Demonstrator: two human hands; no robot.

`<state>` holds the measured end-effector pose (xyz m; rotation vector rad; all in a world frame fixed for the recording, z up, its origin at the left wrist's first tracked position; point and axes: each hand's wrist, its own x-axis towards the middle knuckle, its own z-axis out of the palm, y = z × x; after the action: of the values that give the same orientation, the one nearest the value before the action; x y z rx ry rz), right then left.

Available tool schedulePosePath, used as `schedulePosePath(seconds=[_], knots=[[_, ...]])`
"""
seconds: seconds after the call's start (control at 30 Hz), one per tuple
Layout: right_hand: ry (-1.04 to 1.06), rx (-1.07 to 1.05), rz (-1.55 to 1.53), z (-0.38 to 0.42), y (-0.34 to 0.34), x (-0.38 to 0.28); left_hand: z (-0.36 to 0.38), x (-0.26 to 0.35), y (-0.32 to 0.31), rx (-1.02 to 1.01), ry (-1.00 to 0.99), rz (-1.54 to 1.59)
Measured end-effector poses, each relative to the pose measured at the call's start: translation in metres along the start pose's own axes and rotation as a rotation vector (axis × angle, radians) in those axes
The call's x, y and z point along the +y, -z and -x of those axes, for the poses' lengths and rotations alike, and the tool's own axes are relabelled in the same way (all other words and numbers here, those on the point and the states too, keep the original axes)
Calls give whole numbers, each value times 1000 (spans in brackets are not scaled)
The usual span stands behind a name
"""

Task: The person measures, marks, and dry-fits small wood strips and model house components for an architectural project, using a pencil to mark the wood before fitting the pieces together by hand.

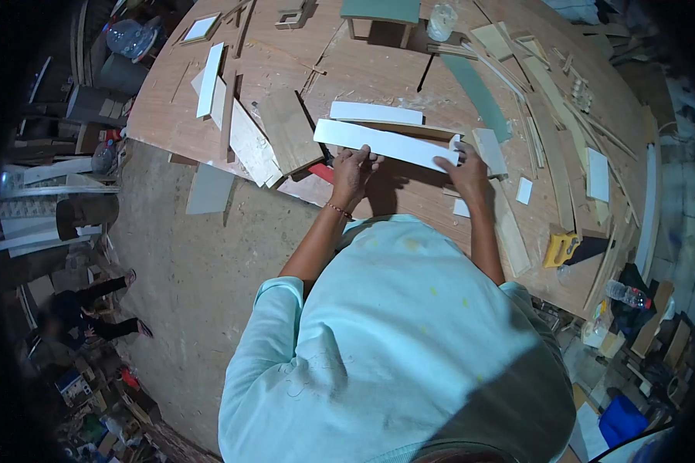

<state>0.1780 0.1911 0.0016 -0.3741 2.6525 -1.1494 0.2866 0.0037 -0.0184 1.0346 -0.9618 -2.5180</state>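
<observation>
Both my hands hold a long white-faced board (390,141) level over the wooden worktable. My left hand (355,168) grips its lower edge left of the middle, fingers curled underneath. At the right end, my right hand (465,166) has its thumb on the face and its fingers behind the edge. Just beyond lies another white strip (376,113), partly covered by the held board. A brown wooden board (287,131) rests to the left of my left hand, with a red-handled tool (322,171) beside it, partly hidden. A small pale panel (489,151) lies right of my right hand.
A yellow-handled saw (564,250) lies near the table's right edge. Wood strips (564,170) spread along the right side. A small green-topped stool (380,11) and a clear jar (441,21) stand at the back. Another person (77,315) is at the far left.
</observation>
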Motion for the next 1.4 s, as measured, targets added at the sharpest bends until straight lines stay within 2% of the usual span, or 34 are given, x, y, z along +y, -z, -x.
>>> schedulePosePath(seconds=[0.13, 0.17, 0.23, 0.27, 0.33, 0.37, 0.47, 0.57, 0.7, 0.77, 0.83, 1.03, 1.1, 1.17, 1.27, 1.37, 1.4], knots=[[-202, -38, -374, -3, 8, 1, 1, -2, -2, -53, 20, 14], [-198, -44, -375, -5, 7, 3, 3, -2, -3, -48, 15, 15], [-266, -36, -616, -10, 5, 9, 7, -1, -4, 27, 17, -52], [-283, -39, -596, -11, 7, 12, 5, -3, 1, 29, 15, -52], [-313, -40, -596, -14, 9, 20, -4, -10, 18, 95, -163, -2], [-344, -39, -595, -14, 9, 25, -10, -10, 25, 99, -162, -3], [-341, -20, -597, -17, 7, 37, -2, 3, 20, 362, -311, -16], [-328, -11, -650, -20, 5, 38, -6, 7, 28, 301, -331, -108], [-320, -24, -671, -24, 4, 37, -15, 6, 38, 322, -352, -241], [-302, -25, -671, -27, 3, 37, -16, 6, 39, 296, -469, -330], [-286, -26, -669, -30, 2, 38, -17, 10, 35, 312, -482, -366], [-197, 192, -607, -41, -4, 33, -29, 21, 25, 353, -553, -578], [-255, 238, -238, -42, 1, 22, -34, 22, 27, 393, -668, -775], [-268, 250, -239, -43, -1, 23, -42, 20, 32, 418, -682, -825], [-118, 301, -170, -56, -14, 43, -48, 21, 37, 417, -653, -910], [-97, 302, -125, -61, -17, 48, -49, 21, 36, 462, -698, -1024], [-202, 282, -109, -55, -10, 33, -49, 21, 36, 477, -711, -1054]])
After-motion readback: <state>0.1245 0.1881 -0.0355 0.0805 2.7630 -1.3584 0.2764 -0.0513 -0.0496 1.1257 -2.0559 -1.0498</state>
